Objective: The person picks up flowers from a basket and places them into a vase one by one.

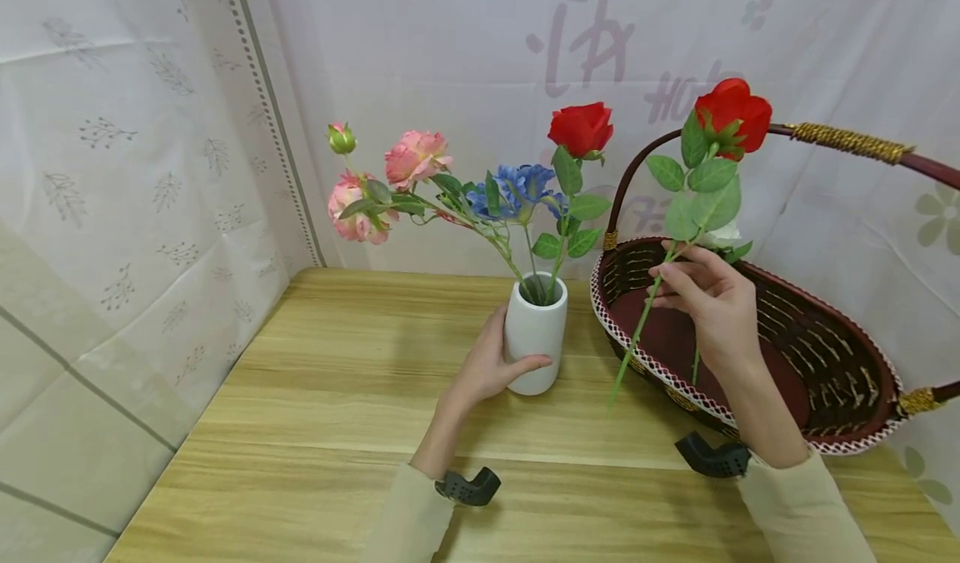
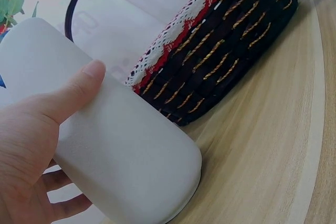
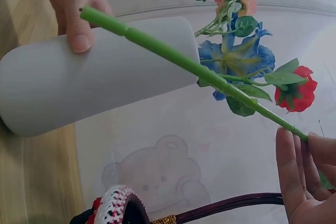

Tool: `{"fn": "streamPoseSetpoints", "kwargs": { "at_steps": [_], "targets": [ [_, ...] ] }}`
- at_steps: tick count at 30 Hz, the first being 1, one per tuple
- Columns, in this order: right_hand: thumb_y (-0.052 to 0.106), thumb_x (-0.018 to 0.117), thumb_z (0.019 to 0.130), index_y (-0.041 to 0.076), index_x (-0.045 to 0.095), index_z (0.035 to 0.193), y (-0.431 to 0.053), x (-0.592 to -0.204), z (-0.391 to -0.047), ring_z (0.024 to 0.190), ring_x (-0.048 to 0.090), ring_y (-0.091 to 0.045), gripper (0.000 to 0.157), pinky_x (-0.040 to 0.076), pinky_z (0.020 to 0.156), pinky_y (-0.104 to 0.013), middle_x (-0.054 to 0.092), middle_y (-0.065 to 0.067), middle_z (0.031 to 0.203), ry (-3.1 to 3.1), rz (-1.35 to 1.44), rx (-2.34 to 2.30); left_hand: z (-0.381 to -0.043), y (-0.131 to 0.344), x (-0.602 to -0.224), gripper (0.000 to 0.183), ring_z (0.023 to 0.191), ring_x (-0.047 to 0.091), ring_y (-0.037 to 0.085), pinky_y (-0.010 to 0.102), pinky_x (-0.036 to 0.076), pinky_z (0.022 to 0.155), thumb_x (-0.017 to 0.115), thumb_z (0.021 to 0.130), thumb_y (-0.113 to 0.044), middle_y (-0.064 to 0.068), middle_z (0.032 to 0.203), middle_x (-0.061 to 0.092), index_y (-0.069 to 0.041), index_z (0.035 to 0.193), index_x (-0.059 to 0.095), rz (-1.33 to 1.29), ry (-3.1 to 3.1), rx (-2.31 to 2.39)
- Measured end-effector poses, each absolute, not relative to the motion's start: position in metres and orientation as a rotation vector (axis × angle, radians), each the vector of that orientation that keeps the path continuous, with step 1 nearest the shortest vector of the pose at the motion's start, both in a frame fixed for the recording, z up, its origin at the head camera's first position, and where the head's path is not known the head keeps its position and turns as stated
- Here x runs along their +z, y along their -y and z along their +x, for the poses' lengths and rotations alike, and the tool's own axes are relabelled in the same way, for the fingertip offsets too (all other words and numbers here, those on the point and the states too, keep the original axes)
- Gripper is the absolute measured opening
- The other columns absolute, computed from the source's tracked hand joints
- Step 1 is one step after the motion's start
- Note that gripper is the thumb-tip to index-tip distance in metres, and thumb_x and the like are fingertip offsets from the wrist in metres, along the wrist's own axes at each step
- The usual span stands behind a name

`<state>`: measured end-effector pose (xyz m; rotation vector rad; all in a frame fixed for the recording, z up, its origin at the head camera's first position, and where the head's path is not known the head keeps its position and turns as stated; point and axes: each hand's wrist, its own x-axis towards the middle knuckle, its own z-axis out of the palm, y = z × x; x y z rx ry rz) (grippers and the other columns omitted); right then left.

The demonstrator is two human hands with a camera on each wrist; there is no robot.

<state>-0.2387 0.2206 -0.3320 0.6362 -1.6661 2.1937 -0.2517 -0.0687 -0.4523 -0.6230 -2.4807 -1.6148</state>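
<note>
A white vase (image 1: 537,338) stands on the wooden table, gripped round its side by my left hand (image 1: 491,363), thumb across the front. Pink flowers (image 1: 417,160), a blue flower (image 1: 517,190) and a red rose (image 1: 582,130) rise from its mouth. Over the basket's near rim, my right hand (image 1: 712,305) pinches the green stem (image 1: 637,330) of another red rose (image 1: 733,117) between thumb and fingers. Its bloom points up and its bare stem end slants down toward the vase side. In the right wrist view that stem (image 3: 173,56) crosses in front of the vase.
A dark woven basket (image 1: 825,338) with lace trim and a tall handle (image 1: 847,140) stands at the right. A white flower (image 1: 722,235) shows in it, partly behind my right hand. Patterned cloth (image 1: 450,38) hangs behind the table (image 1: 337,396).
</note>
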Motion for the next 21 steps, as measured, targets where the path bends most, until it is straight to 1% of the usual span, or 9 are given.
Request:
{"fn": "streamPoseSetpoints", "kwargs": {
  "at_steps": [3, 10, 15, 21],
  "targets": [
    [-0.009, 0.061, 0.096, -0.015, 0.061, 0.124, -0.217, -0.329, -0.24, 0.071, 0.071, -0.023, 0.028, 0.06, 0.066, -0.032, 0.073, -0.017, 0.093, 1.621, 0.615, 2.197, -0.253, 0.069, -0.453, 0.097, 0.125, 0.051, 0.022, 0.045, 0.044, 0.104, 0.087, 0.081, -0.035, 0.009, 0.141, 0.049, -0.013, 0.156, 0.03, -0.627, 2.479, -1.613],
    [-0.01, 0.065, 0.093, -0.019, 0.063, 0.119, -0.209, -0.322, -0.243, 0.077, 0.071, -0.024, 0.028, 0.059, 0.063, -0.031, 0.074, -0.016, 0.09, 1.516, 0.557, 2.197, -0.254, 0.069, -0.454, 0.097, 0.124, 0.052, 0.022, 0.046, 0.045, 0.103, 0.088, 0.08, -0.034, 0.008, 0.14, 0.049, -0.013, 0.155, 0.031, -0.643, 2.469, -1.612],
    [-0.011, 0.067, 0.091, -0.02, 0.066, 0.112, -0.203, -0.316, -0.246, 0.07, 0.069, -0.025, 0.023, 0.059, 0.061, -0.032, 0.074, -0.019, 0.089, 1.441, 0.534, 2.203, -0.253, 0.07, -0.453, 0.096, 0.124, 0.052, 0.022, 0.045, 0.045, 0.103, 0.088, 0.08, -0.034, 0.008, 0.14, 0.05, -0.013, 0.155, 0.031, -0.645, 2.467, -1.611],
    [-0.013, 0.07, 0.087, -0.025, 0.063, 0.109, -0.195, -0.308, -0.25, 0.065, 0.069, -0.024, 0.026, 0.059, 0.058, -0.033, 0.074, -0.021, 0.086, 1.334, 0.493, 2.213, -0.254, 0.07, -0.453, 0.096, 0.124, 0.052, 0.022, 0.045, 0.045, 0.103, 0.088, 0.08, -0.033, 0.008, 0.139, 0.05, -0.012, 0.155, 0.031, -0.656, 2.463, -1.607]
  ]
}}
